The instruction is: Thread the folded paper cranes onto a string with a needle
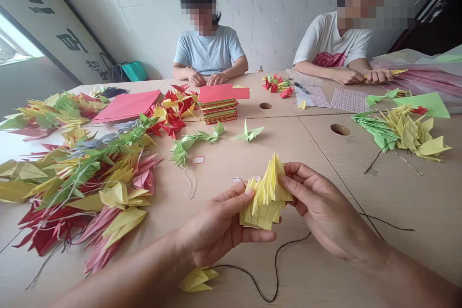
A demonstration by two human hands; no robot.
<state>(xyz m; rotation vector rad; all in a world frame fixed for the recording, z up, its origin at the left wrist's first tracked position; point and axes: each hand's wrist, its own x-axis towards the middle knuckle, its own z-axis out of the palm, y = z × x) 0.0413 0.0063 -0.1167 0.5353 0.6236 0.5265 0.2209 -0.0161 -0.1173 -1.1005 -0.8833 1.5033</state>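
A stack of folded yellow paper pieces (pixel 265 202) is held between my two hands above the table. My left hand (pixel 220 221) supports its left side and underside, fingers wrapped round it. My right hand (pixel 317 202) pinches its right side between thumb and fingers. Below my left wrist lies another yellow folded piece (pixel 198 280), with a black cord (pixel 276 269) running from near it towards my right hand. Beyond the hands, a green folded crane (pixel 248 133) and a short green string of cranes (pixel 184 147) rest on the table (pixel 288 139).
Strings of coloured cranes (pixel 108 178) cover the left side. Further back stand red sheets (pixel 126 106) and a square paper stack (pixel 218 110). Green and yellow pieces (pixel 415 130) lie at right. Across the table sit two people, one in light blue (pixel 209 50), one in white (pixel 325 41).
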